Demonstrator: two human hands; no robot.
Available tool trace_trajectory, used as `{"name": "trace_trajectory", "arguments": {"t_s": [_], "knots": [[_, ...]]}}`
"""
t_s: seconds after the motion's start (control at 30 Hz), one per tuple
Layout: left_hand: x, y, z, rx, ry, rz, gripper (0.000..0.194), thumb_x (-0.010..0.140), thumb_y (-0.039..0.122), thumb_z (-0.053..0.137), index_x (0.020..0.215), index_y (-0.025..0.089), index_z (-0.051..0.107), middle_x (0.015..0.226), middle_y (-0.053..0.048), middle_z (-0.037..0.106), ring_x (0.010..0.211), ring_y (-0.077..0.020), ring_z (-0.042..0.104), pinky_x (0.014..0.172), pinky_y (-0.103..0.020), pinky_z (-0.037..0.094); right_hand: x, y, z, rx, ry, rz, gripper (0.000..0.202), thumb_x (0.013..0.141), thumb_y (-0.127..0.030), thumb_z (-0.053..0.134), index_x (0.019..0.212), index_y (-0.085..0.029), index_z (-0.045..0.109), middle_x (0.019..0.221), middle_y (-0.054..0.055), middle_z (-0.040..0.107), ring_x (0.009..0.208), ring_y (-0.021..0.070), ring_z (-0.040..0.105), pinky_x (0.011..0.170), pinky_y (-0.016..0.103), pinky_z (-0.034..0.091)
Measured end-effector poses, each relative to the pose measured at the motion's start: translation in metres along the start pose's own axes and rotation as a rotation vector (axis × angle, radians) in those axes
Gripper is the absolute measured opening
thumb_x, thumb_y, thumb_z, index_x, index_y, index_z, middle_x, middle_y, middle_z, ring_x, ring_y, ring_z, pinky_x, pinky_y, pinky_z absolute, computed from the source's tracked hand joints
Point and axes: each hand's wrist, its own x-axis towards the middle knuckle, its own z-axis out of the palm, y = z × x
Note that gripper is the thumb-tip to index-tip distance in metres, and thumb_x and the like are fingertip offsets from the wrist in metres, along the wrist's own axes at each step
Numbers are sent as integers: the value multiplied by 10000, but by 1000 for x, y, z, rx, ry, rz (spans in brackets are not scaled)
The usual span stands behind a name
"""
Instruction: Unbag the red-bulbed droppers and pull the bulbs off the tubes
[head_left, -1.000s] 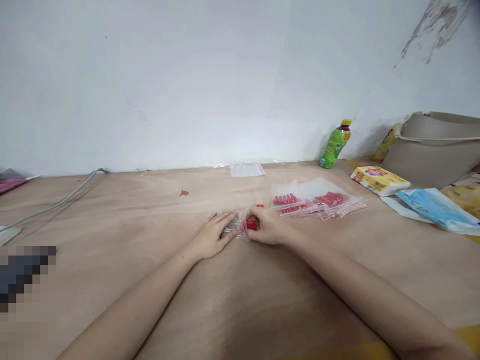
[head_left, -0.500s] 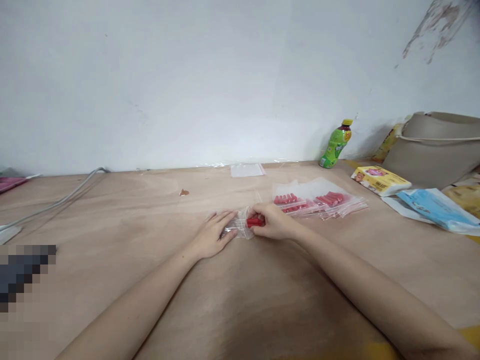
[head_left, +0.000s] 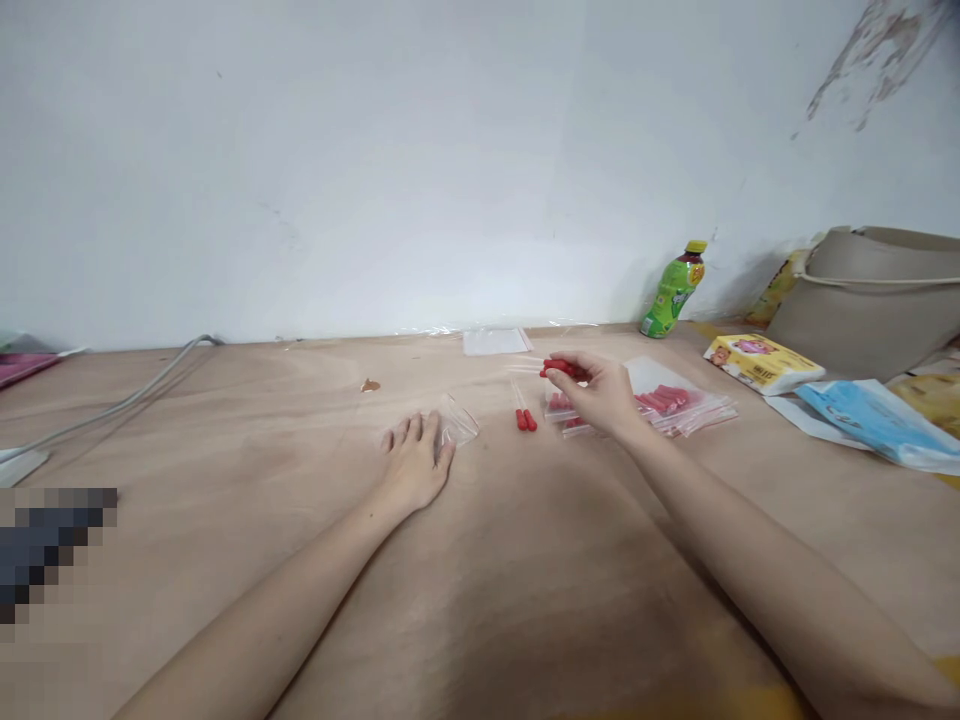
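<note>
nearest: left hand [head_left: 414, 466] lies palm down, fingers spread, pinching nothing; it pins a crumpled clear bag [head_left: 459, 424] to the tabletop [head_left: 480, 560]. contents of bag: none visible.

just beyond, to the right: two loose red-ended sticks [head_left: 526, 420] lie side by side, clear shafts pointing toward the wall.

right hand [head_left: 604, 396] is raised over the filled bags [head_left: 675, 405], thumb and fingers closed on a red bundle [head_left: 561, 370], clear shafts jutting left; exact count cannot be told.

step in hand (judged): handling the bundle outside the pinned bag. next move calls for a light, even pinch so that the shafts stay aligned, and a steady left palm.

labels: blue packet [head_left: 877, 412], pale markings, illegible. yellow pack [head_left: 761, 362], cartoon figures, dark lettering too small to read. farther, flat white pouch [head_left: 495, 342], no print seen. farthest, green bottle [head_left: 670, 292] by the wall, label blurred, brand unreadable.
</note>
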Motion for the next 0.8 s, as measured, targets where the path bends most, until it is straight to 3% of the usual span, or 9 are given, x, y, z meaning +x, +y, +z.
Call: {"name": "trace_trajectory", "arguments": {"t_s": [0.1, 0.2, 0.27, 0.37, 0.43, 0.57, 0.8], "knots": [[-2, 4, -10, 83, -41, -42, 590, 866, 484, 272, 1317, 111, 343, 1332, -211, 387, 1232, -368, 341, 943, -521, 289, -9, 11, 13, -253, 42, -263, 221, 813, -269, 508, 983, -184, 621, 940, 74, 654, 858, 185, 588, 805, 354, 471], [-3, 5, -23, 146, -47, -55, 578, 836, 557, 284, 1176, 140, 496, 1133, -199, 547, 1073, -378, 474, 859, -524, 339, -21, 19, 31, -396, -53, -466, 252, 869, -213, 415, 1042, -172, 593, 1027, 92, 621, 932, 189, 543, 844, 338, 441], [-1, 2, -27, 168, 22, -49, 529, 829, 561, 307, 1030, 148, 570, 1016, -181, 585, 995, -365, 506, 825, -516, 354, -27, 23, 41, -514, -143, -553, 282, 885, -176, 368, 1071, -149, 578, 1047, 107, 605, 921, 194, 522, 850, 337, 423], [3, -4, -26, 84, 222, 43, 369, 835, 472, 383, 928, 166, 566, 997, -133, 576, 983, -306, 505, 844, -467, 369, -30, 23, 50, -684, -254, -600, 312, 888, -123, 327, 1080, -135, 572, 1012, 116, 597, 877, 198, 501, 820, 333, 408], [7, -9, -21, -45, 290, 162, 266, 830, 411, 427, 901, 183, 545, 993, -91, 575, 987, -254, 508, 874, -410, 383, -30, 22, 53, -757, -313, -617, 310, 887, -114, 328, 1069, -138, 578, 971, 112, 595, 850, 198, 489, 786, 322, 406], [11, -17, -10, -241, 219, 343, 222, 830, 351, 446, 942, 186, 544, 1092, -71, 558, 1058, -208, 498, 928, -335, 396, -30, 18, 58, -821, -358, -627, 273, 885, -139, 366, 1035, -115, 592, 941, 117, 589, 839, 207, 474, 765, 316, 401], [12, -16, -2, -257, 119, 320, 346, 879, 372, 360, 1093, 170, 542, 1189, -74, 547, 1103, -204, 501, 976, -349, 388, -31, 17, 65, -806, -404, -613, 258, 893, -179, 388, 1059, -130, 579, 955, 121, 606, 870, 214, 478, 760, 333, 384]]}}
